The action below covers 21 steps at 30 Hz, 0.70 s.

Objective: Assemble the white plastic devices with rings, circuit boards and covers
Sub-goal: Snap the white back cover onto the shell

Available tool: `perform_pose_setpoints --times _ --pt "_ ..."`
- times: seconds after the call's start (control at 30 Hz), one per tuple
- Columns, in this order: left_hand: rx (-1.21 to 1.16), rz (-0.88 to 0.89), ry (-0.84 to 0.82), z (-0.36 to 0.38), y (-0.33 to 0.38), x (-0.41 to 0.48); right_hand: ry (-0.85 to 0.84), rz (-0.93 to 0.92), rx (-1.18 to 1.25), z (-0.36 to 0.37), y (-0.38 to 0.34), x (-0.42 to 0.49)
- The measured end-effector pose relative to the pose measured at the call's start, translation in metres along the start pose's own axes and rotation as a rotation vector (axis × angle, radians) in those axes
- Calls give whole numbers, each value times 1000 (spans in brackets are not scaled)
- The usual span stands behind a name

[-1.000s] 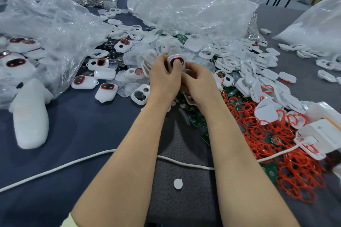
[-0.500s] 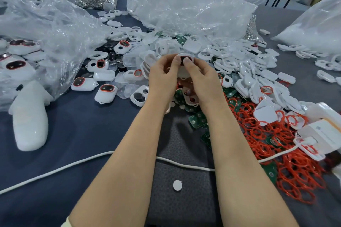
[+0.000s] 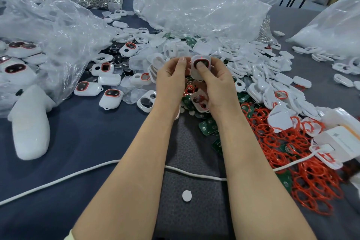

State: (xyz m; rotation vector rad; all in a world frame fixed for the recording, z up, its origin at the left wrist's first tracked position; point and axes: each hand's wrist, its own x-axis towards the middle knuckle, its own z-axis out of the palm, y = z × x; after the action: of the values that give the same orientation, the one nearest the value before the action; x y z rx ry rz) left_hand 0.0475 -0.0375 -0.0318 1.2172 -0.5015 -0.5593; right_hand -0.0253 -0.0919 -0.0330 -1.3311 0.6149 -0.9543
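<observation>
My right hand [image 3: 216,85] holds a white plastic device [image 3: 200,64] upright above the table, thumb pressed on its dark oval window with a red ring; a small red light glows at its top. My left hand [image 3: 171,82] is beside it, fingertips curled close to the device's left edge; whether they touch it I cannot tell. Below my hands lie a white shell with red parts [image 3: 200,101] and green circuit boards [image 3: 208,128]. Red rings [image 3: 303,171] are heaped at the right. White covers [image 3: 268,76] pile up behind my hands.
Finished devices [image 3: 111,98] lie at the left, near crumpled plastic bags [image 3: 54,31]. A white cable [image 3: 78,176] crosses the table under my forearms. A white box [image 3: 339,142] sits at the right edge, a white foam piece [image 3: 31,128] at the left, a round white disc [image 3: 187,195] near me.
The device has shifted from between both hands to my right hand. My right thumb now presses its window and its red light shows. My left fingers have drawn slightly aside.
</observation>
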Motion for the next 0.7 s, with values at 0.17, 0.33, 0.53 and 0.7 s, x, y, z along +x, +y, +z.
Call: perform_pose_setpoints --times 0.17,0.33,0.53,0.7 --pt "12 -8 31 -1 -2 1 -39 4 97 0 1 1" --pt "7 16 33 -3 -2 1 -37 -11 68 -2 3 2" --pt "85 115 -56 -4 -3 -2 -83 53 35 -3 5 3" --pt "88 109 -67 -5 -4 -1 -55 75 51 -2 4 3"
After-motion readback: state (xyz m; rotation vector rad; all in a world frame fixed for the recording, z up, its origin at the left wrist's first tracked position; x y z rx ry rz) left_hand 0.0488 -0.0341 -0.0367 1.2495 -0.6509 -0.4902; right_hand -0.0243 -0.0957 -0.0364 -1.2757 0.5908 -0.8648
